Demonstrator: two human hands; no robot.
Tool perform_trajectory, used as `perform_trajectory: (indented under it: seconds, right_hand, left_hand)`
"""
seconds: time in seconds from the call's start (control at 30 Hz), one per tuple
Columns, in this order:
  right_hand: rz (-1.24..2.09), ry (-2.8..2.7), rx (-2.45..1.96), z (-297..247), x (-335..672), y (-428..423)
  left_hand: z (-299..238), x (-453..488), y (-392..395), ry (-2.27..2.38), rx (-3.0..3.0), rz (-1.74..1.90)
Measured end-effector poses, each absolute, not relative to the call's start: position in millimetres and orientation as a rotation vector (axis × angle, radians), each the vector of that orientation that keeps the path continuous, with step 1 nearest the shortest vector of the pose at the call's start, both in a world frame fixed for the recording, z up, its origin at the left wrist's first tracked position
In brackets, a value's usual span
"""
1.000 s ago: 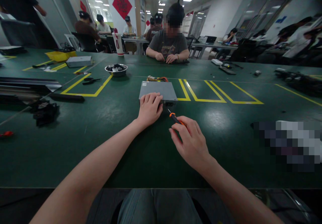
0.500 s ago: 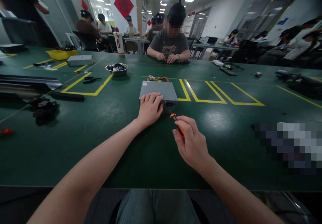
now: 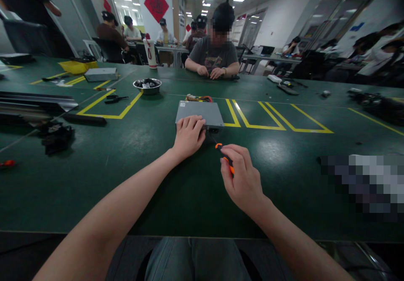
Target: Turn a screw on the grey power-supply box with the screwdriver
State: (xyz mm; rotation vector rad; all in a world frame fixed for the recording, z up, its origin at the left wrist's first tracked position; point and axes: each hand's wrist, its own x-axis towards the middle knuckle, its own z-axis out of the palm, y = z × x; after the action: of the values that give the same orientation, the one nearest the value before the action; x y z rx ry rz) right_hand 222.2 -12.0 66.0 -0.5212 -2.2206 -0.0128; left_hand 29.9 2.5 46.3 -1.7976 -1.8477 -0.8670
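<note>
A grey metal computer power supply point(image 3: 206, 112) sits on the green table, its socket side facing me. My left hand point(image 3: 189, 134) grips its near edge, fingers over the top and thumb down by the front face. In my right hand point(image 3: 241, 169) is an orange and black screwdriver point(image 3: 218, 146), held by the handle between thumb and fingers. Its thin shaft points up and left at the front face, below the socket. Whether the tip touches a screw is too small to tell. Coloured cables point(image 3: 202, 99) come out behind the power supply.
A metal bowl point(image 3: 147, 86) of small parts stands beyond to the left. Black parts point(image 3: 57, 137) and long metal pieces point(image 3: 38, 102) lie at the left. Yellow tape lines point(image 3: 261, 126) mark the table. A co-worker point(image 3: 214, 54) sits opposite. A pixelated patch point(image 3: 362, 184) covers something at right.
My right hand has shifted very slightly, and its fingers sit a little differently on the screwdriver handle. My left hand stays on the power supply.
</note>
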Motion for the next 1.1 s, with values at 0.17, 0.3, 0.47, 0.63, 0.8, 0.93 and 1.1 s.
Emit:
perform_trajectory:
  seconds: [0.17,0.3,0.47,0.63,0.8,0.93,1.1]
  right_hand:
    - [-0.070,-2.267,-0.453,66.0,221.6,-12.4]
    - [-0.027,-2.268,-0.439,67.0,221.2,-12.0]
    - [0.014,-2.201,-0.538,66.1,221.0,-12.1]
    - [-0.073,-2.248,-0.458,67.0,221.0,-12.0]
    - [-0.057,-2.202,-0.530,69.7,221.5,-11.0]
    - [-0.067,-2.193,-0.596,69.2,221.3,-10.2]
    - [-0.135,-2.208,-0.482,68.0,220.3,-8.9]
  left_hand:
    - [46.1,29.6,2.4,-1.839,-1.801,-0.860]
    - [46.1,29.6,2.6,-1.838,-1.795,-0.854]
    - [45.9,29.6,3.1,-1.841,-1.798,-0.859]
    - [46.4,29.8,2.1,-1.832,-1.797,-0.849]
    - [46.5,30.2,2.4,-1.839,-1.787,-0.841]
    - [46.2,30.2,2.8,-1.836,-1.782,-0.826]
    - [45.4,29.5,3.6,-1.836,-1.777,-0.839]
